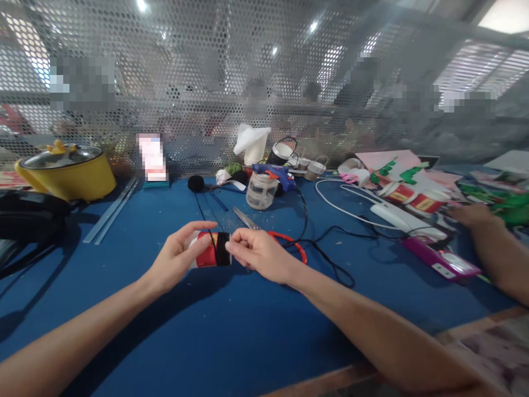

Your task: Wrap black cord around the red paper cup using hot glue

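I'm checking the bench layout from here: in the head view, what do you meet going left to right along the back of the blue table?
Yellow pot → black yarn ball → clear plastic jar → blue glue gun → white cable → red paper cups → another person's hand.

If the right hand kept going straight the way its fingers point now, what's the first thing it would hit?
The right hand points left, fingertips already at the black yarn band wound round the red paper cup. It would press into that cup first, then the left hand holding it. Depth looks close, so contact seems immediate.
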`<move>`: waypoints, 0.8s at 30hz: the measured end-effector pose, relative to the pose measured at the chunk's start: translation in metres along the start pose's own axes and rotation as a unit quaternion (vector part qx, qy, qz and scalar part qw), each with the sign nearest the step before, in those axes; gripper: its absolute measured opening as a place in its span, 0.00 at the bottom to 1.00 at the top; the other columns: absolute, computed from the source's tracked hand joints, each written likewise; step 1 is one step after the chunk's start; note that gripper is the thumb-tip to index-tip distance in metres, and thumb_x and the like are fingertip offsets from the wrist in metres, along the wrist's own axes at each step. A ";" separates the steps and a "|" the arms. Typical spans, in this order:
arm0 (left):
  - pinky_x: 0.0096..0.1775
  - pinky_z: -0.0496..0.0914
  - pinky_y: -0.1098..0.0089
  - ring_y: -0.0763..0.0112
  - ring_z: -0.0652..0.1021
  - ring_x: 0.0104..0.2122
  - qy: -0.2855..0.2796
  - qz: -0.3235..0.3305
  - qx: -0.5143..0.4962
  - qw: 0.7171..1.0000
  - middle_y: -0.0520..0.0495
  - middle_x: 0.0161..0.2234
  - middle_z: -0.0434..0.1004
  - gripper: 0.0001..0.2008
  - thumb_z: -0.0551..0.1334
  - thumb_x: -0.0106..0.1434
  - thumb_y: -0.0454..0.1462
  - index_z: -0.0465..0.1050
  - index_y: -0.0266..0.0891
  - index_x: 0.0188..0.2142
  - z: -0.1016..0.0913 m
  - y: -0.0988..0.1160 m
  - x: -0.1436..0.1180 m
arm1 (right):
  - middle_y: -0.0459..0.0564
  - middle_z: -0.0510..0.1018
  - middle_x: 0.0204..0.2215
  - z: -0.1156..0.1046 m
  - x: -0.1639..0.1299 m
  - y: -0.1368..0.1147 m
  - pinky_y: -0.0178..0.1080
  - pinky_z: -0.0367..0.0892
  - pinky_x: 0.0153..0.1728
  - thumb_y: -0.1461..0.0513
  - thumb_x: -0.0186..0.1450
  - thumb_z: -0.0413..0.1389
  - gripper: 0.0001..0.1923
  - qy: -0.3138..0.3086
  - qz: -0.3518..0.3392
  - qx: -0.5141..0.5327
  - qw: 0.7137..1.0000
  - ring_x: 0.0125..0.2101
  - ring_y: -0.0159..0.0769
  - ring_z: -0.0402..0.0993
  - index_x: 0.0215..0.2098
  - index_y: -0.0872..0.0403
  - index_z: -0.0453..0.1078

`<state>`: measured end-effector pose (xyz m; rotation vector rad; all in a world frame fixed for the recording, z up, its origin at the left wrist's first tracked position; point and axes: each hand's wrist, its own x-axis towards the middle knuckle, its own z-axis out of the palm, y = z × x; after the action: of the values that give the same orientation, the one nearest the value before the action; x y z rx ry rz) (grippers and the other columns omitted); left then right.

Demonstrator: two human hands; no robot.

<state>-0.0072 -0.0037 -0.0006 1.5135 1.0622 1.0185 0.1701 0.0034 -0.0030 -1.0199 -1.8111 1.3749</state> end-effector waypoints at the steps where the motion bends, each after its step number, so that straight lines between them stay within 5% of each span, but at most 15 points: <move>1: 0.25 0.66 0.75 0.75 0.72 0.23 -0.002 -0.008 -0.009 1.000 0.49 0.28 0.72 0.16 0.56 0.54 0.42 0.65 0.38 0.41 0.001 0.000 0.000 | 0.38 0.60 0.13 0.001 -0.002 0.000 0.28 0.50 0.16 0.58 0.60 0.47 0.10 0.001 -0.009 -0.021 1.000 0.14 0.22 0.54 0.24 0.56 0.58; 5: 0.27 0.66 0.75 0.75 0.72 0.25 0.027 -0.008 0.021 0.999 0.47 0.30 0.73 0.14 0.57 0.53 0.42 0.68 0.37 0.36 0.003 -0.002 -0.001 | 0.39 0.62 0.14 -0.003 -0.001 0.002 0.29 0.53 0.16 0.58 0.60 0.46 0.10 0.069 -0.025 -0.027 0.997 0.14 0.22 0.55 0.24 0.56 0.60; 12: 0.23 0.63 0.76 0.77 0.68 0.21 0.058 -0.002 0.066 0.996 0.51 0.24 0.69 0.12 0.56 0.53 0.43 0.66 0.37 0.33 0.002 -0.006 0.000 | 0.43 0.67 0.22 -0.022 0.008 0.006 0.31 0.62 0.22 0.60 0.55 0.52 0.07 0.255 -0.080 0.149 0.952 0.20 0.24 0.63 0.30 0.55 0.62; 15: 0.21 0.61 0.77 0.78 0.66 0.19 0.073 0.000 0.089 0.993 0.53 0.22 0.67 0.11 0.56 0.53 0.43 0.65 0.37 0.30 0.001 -0.008 0.001 | 0.42 0.66 0.20 -0.022 0.008 0.007 0.32 0.63 0.25 0.61 0.52 0.56 0.09 0.232 -0.052 0.160 0.958 0.21 0.24 0.64 0.30 0.56 0.63; 20: 0.19 0.58 0.78 0.79 0.63 0.16 0.088 0.010 0.138 0.986 0.55 0.18 0.65 0.10 0.56 0.53 0.43 0.65 0.37 0.28 0.001 -0.010 0.002 | 0.41 0.65 0.17 -0.015 0.006 0.005 0.31 0.59 0.17 0.57 0.52 0.55 0.11 0.150 0.026 0.187 0.970 0.15 0.23 0.61 0.25 0.57 0.62; 24: 0.19 0.58 0.78 0.79 0.63 0.17 0.089 0.022 0.149 0.985 0.54 0.19 0.65 0.10 0.55 0.53 0.43 0.65 0.37 0.29 0.001 -0.010 0.002 | 0.43 0.65 0.18 -0.015 0.004 0.005 0.31 0.57 0.17 0.52 0.56 0.49 0.16 0.139 0.033 0.068 0.987 0.16 0.23 0.59 0.26 0.58 0.65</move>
<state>-0.0072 -0.0008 -0.0101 1.7142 1.3622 1.0760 0.1817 0.0147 -0.0044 -1.1447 -1.4726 1.3025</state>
